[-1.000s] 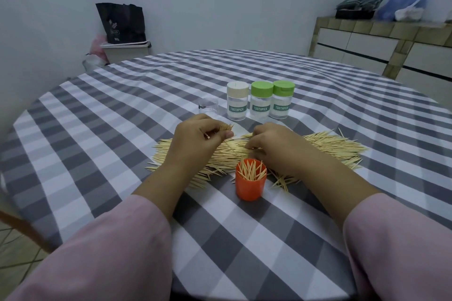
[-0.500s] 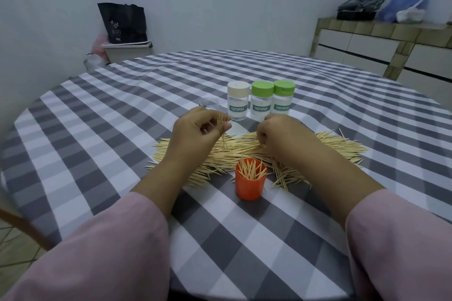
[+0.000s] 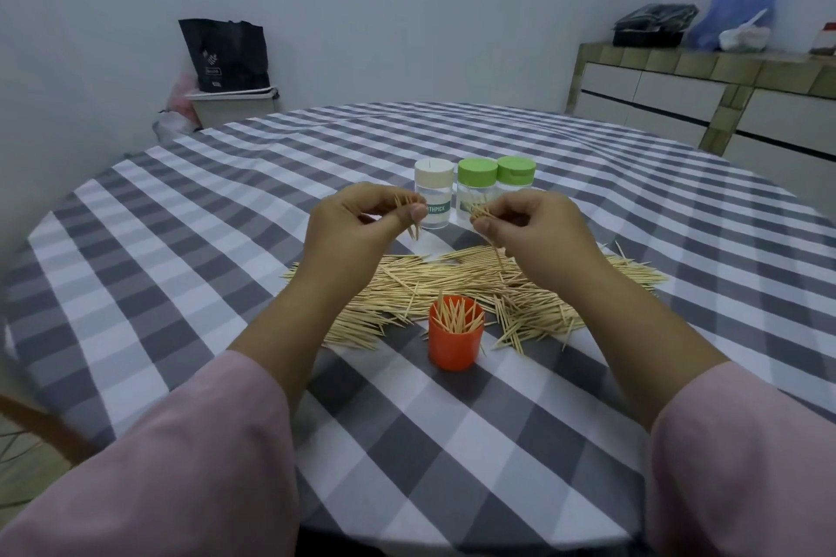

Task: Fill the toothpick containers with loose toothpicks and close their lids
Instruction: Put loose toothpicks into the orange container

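We see a big pile of toothpicks point(image 3: 475, 285) lying loose on the worktop point(image 3: 181, 285), which has a grey and white checked cloth. Just in front of the pile stands an orange cup point(image 3: 455, 337) with no lid on, and toothpicks stick up out of it. Our left hand point(image 3: 357, 226) is up above the pile and pinches a small bunch of toothpicks between thumb and fingers. Our right hand point(image 3: 529, 226) is up too and pinches its own small bunch. Behind our hands stand three clear jars in a row, touching side by side: one with a cream lid point(image 3: 433, 172) and two with green lids point(image 3: 477, 171). All three lids are on. Pink sleeves point(image 3: 181, 466) cover our arms.
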